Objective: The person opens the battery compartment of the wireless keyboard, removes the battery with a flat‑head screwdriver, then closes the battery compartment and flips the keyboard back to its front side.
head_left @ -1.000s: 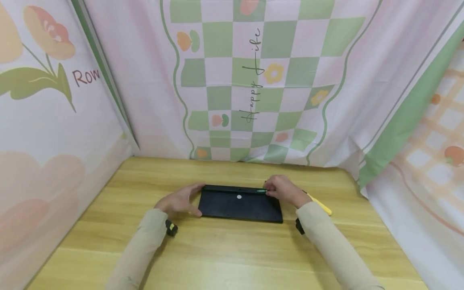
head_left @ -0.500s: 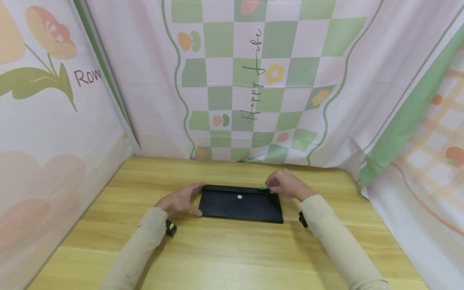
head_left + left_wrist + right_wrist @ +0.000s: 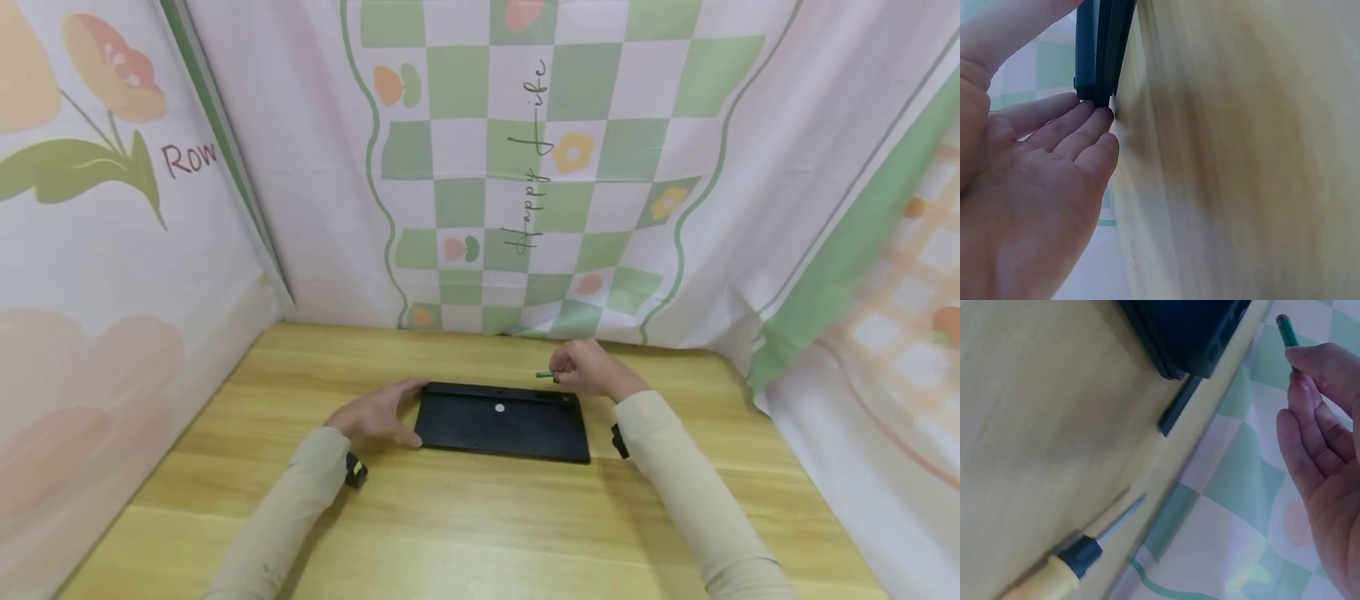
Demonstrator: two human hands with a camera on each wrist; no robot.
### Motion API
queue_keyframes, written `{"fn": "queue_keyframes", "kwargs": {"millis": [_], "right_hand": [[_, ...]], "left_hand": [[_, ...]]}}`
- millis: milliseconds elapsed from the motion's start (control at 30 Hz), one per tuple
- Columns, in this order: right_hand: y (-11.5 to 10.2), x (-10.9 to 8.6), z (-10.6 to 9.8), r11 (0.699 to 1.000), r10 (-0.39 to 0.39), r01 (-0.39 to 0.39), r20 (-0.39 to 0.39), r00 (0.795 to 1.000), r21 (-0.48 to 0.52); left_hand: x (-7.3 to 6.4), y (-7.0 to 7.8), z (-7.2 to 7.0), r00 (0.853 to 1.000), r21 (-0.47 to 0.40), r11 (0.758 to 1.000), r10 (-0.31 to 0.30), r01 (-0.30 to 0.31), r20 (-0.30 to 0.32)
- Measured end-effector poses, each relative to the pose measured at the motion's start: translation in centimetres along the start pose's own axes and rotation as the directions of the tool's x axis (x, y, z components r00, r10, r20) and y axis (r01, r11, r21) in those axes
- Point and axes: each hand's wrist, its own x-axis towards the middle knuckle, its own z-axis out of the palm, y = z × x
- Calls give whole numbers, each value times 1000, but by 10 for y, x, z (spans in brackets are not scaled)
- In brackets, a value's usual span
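A black keyboard (image 3: pixel 480 429), apparently upside down with a small white round spot, lies flat on the table. My left hand (image 3: pixel 375 410) holds its left end, thumb at the near corner and a finger at the far corner. In the left wrist view the other fingertips touch the keyboard's end. Behind the right end, my right hand (image 3: pixel 592 368) pinches a slim green battery (image 3: pixel 1286 331) between thumb and fingers, raised clear of the keyboard. A slot (image 3: pixel 558 397) shows near the right end of the keyboard's far raised bar.
The right wrist view shows a small black strip (image 3: pixel 1180 405) on the table behind the keyboard. A screwdriver (image 3: pixel 1079 559) with a yellow handle lies to the right, hidden by my right arm in the head view. A checkered curtain (image 3: pixel 517 208) hangs along the table's back edge.
My right hand has lifted the battery out of the keyboard's slot and moved it away, behind the keyboard. My left hand has stayed at the keyboard's left end.
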Motion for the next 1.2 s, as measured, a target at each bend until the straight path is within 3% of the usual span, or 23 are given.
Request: {"fn": "queue_keyframes", "kwargs": {"millis": [400,700,1200], "right_hand": [[13,8,28,997,-24,30,-80,997,72],[16,13,38,997,32,-30,-24,999,77],[17,27,43,1000,18,-18,7,1000,9]], "left_hand": [[4,3,4,1000,-23,1000,-14,14,7],[5,7,4,1000,-11,1000,-3,3,16],[2,6,0,1000,36,999,-2,2,14]]}}
